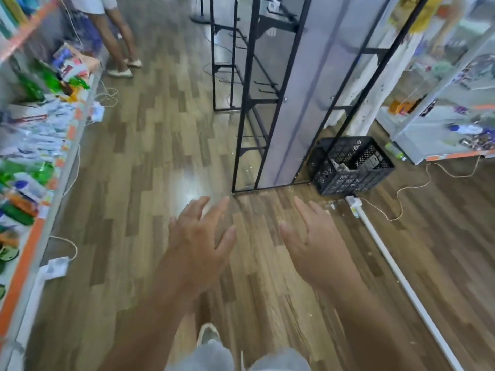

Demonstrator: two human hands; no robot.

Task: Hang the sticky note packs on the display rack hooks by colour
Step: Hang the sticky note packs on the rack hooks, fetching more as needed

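No sticky note packs can be made out in this view, so where they lie relative to the fingers cannot be told; they may be among the blurred goods on the shelf (67, 135) along the left edge, or in the black crate (351, 167) right of centre. The display rack (289, 108) stands upper centre, its hooks (263, 84) bare. Left hand (198, 236) and right hand (313, 242) hover low centre over the floor (150, 156), fingers (219, 210) spread apart, holding nothing. The step is likely fetching stock: find the packs first, sort by colour, then carry one colour at a time.
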